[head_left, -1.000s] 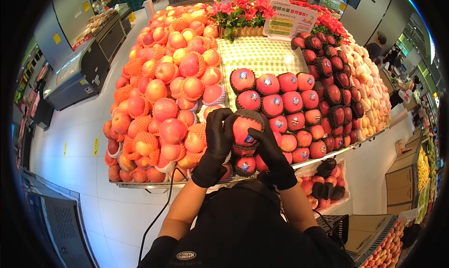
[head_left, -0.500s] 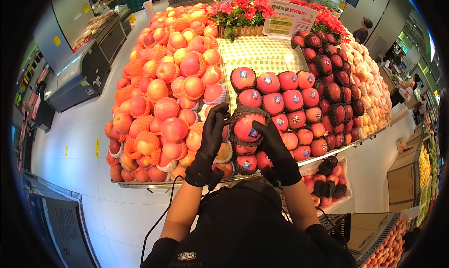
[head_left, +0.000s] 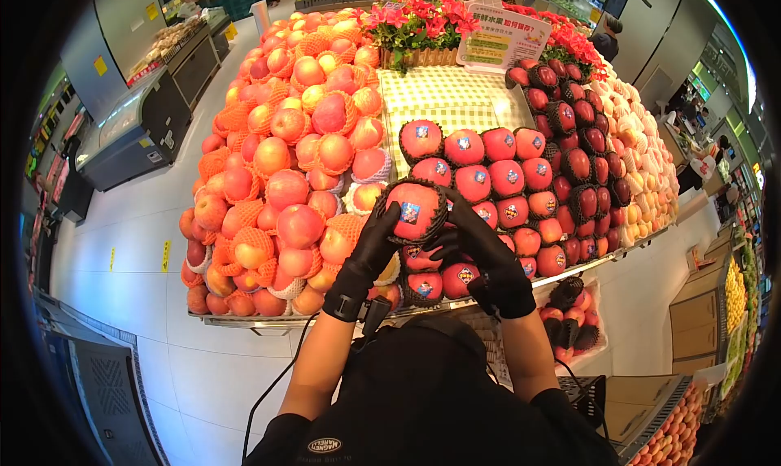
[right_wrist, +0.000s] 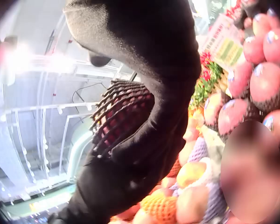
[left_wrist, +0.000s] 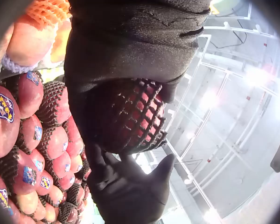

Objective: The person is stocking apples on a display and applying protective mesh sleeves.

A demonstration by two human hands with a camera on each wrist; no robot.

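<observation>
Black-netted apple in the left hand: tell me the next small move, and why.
Probably move the apple forward to the checked cloth: the left hand grips it, sticker facing the head camera, and bare cloth lies just beyond rows of similarly stickered apples.

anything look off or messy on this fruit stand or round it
Nothing looks spilled or plainly damaged. The one untidy spot is the crate at the stand's lower right: dark foam nets lie loosely over its apples. By contrast, the apple in the left hand sits in its own net.
</observation>
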